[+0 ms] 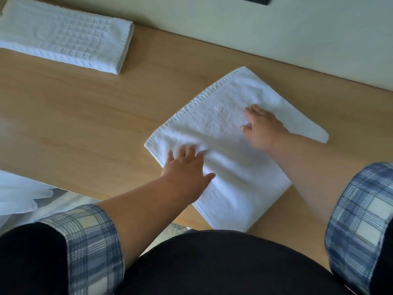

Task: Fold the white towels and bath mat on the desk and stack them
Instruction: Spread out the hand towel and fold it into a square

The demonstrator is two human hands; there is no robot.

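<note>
One towel [212,128] is pressed flat on the desk [85,116] by the spread left hand [185,169] and the spread right hand [263,128]; one folded mat [63,37] is laid well apart.

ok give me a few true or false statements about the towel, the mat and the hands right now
1. The left hand and the right hand both rest flat on the plain white terry towel. True.
2. The folded white bath mat with the raised grid pattern is stacked on that towel. False: it lies apart from it, at the far left of the light wooden desk.
3. The right hand pinches a towel corner and holds it up in the air. False: its fingers lie spread on the towel, which is flat on the desk.
4. The towel lies at an angle to the desk's near edge. True.
</note>
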